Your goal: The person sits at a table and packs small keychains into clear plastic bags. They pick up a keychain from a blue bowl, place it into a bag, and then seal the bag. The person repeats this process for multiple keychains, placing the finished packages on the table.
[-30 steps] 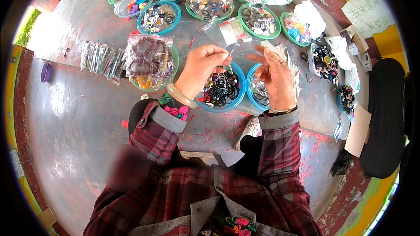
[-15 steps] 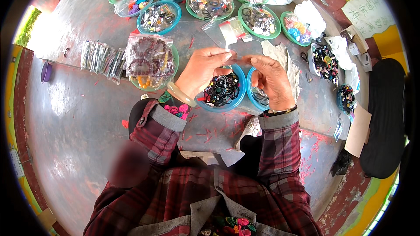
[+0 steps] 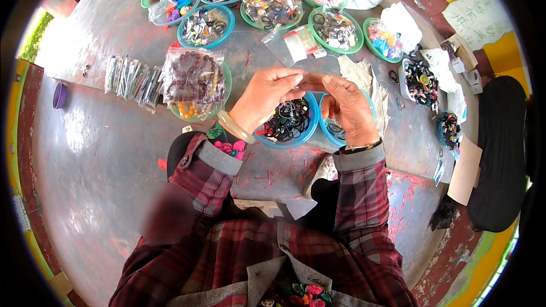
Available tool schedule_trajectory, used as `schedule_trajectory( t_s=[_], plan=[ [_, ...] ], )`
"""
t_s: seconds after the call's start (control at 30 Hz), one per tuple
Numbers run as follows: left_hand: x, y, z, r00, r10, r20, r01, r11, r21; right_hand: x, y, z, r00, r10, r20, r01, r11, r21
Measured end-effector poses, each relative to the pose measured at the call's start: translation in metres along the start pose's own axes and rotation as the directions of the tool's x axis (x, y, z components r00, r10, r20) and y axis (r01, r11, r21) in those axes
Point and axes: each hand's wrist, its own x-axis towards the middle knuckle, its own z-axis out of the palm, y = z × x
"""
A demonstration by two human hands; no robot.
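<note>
Above two blue basins, my left hand (image 3: 267,98) and my right hand (image 3: 350,109) meet fingertip to fingertip. Each is closed in a pinch of thumb and fingers. Whatever lies between the fingertips is too small and too hidden to name. Below my left hand, one blue basin (image 3: 304,135) holds a tangle of dark cords (image 3: 287,120) with small coloured bits. The other blue basin (image 3: 333,136) is partly covered by my right hand. Just beyond the fingertips lies a clear plastic bag (image 3: 276,45) with white and red cards (image 3: 300,44).
Several basins of bagged trinkets (image 3: 273,7) stand along the far side. Bagged dark-red bead bracelets (image 3: 196,77) and a row of slim packets (image 3: 132,81) lie to the left. A tray of dark trinkets (image 3: 421,82), cloth (image 3: 364,71) and cardboard (image 3: 465,170) are on the right.
Both hands have drawn slightly downward and their fingertips are closer together. A thin pale strip that showed above my left fingertips is out of sight.
</note>
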Motion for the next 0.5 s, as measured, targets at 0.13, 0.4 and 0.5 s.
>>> schedule_trajectory(
  t_s=[0.13, 0.4, 0.5],
  plan=[
    [0.0, -0.002, 0.006, 0.999, -0.013, 0.032, 0.013, 1.0, -0.015, 0.002, 0.006, -0.01, 0.998, 0.057, 0.04, -0.054, 0.996, -0.072],
    [-0.002, 0.0, 0.008, 0.994, -0.001, 0.112, -0.006, 0.998, 0.06, -0.001, 0.001, -0.009, 0.995, 0.083, 0.047, -0.078, 0.991, -0.11],
    [-0.003, 0.002, 0.008, 0.993, 0.01, 0.118, -0.027, 0.989, 0.143, -0.002, -0.001, -0.003, 0.997, 0.063, 0.05, -0.058, 0.994, -0.088]
  ],
)
